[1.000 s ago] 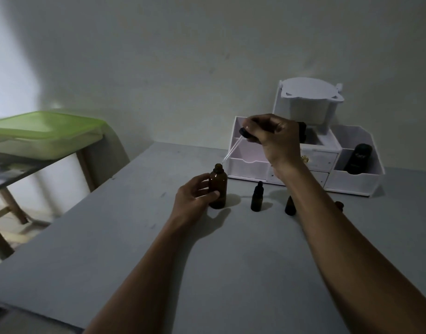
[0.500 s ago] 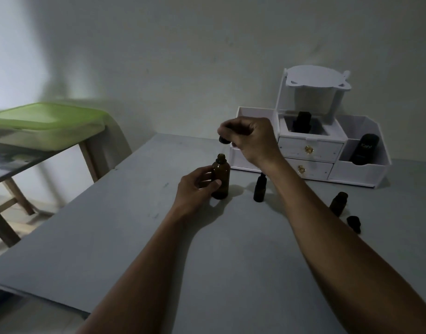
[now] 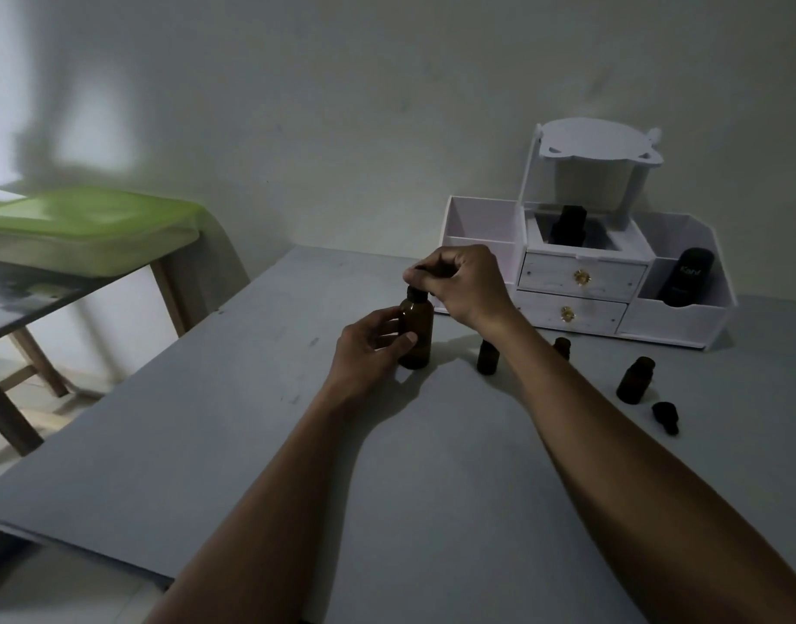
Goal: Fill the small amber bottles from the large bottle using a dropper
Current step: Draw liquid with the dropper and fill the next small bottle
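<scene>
My left hand (image 3: 373, 342) reaches forward, palm turned right, with thumb and fingers curled round the lower body of the large amber bottle (image 3: 416, 340), steadying it on the grey table (image 3: 252, 443). The bottle stands upright, its long axis vertical and its neck at twelve o'clock. My right hand (image 3: 466, 286) arches over it from two o'clock, fingertips pinching the dark dropper cap (image 3: 416, 294) at the bottle's mouth. I cannot see the pipette.

Far off at nine o'clock, a green-lidded tub (image 3: 85, 231) sits on a side table (image 3: 27, 299). At three o'clock of the large bottle stands a small bottle (image 3: 487, 358). A second small bottle (image 3: 562, 347) is half hidden behind my right forearm (image 3: 612, 421), and a third small bottle (image 3: 635, 381) is farther right, with a loose dark cap (image 3: 665, 417) lying at five o'clock of it. Behind, at one o'clock, a white organiser (image 3: 580, 281) holds a dark bottle (image 3: 569, 227) in its middle well and a black bottle (image 3: 687, 277) in its right bin.
</scene>
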`<state>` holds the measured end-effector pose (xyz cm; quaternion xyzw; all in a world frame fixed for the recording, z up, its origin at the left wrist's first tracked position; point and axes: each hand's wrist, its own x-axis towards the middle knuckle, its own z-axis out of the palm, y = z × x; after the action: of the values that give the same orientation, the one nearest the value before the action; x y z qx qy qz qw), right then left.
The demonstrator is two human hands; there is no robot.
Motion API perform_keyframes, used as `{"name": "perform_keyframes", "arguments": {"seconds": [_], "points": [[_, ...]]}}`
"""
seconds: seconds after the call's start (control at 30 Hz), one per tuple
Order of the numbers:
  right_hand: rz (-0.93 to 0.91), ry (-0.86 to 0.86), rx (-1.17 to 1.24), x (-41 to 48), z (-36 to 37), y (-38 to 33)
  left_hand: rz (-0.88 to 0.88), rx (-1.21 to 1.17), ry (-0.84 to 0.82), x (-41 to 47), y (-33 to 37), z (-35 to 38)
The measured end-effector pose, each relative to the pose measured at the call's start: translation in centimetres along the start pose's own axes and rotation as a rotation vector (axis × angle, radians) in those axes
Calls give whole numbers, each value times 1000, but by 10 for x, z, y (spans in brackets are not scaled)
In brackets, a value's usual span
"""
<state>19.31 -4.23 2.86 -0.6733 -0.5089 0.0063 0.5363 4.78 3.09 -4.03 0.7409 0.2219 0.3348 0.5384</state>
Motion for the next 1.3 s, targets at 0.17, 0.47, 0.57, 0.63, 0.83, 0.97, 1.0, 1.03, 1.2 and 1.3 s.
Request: {"name": "perform_keyframes", "arguments": {"seconds": [0.17,0.47,0.57,0.63,0.83,0.97,1.0,1.03,1.2,1.3], "points": [[-24,37,-18,0,4,0,9,-2,3,-2,1,0],[6,31,14,1,4,2,13,44,0,-1,0,-2],[1,14,40,3,-6,-4,5,31,-3,0,-2,-2],[-24,15,74,5,-16,-15,2,33,-4,1,-2,-3],[-103,111,117,16,-62,-58,-29,-53,55,-3,-1,-1],[-95,239,224,9,-104,-71,128,72,280,-15,11,5],[-87,264,244,5,-114,-70,172,89,333,-19,16,9],[-77,286,259,2,-124,-69,218,98,376,-23,22,14],[-27,346,248,-17,-163,-44,377,15,320,-42,60,63],[42,353,217,-25,-179,-23,252,-84,91,-49,72,100]]}}
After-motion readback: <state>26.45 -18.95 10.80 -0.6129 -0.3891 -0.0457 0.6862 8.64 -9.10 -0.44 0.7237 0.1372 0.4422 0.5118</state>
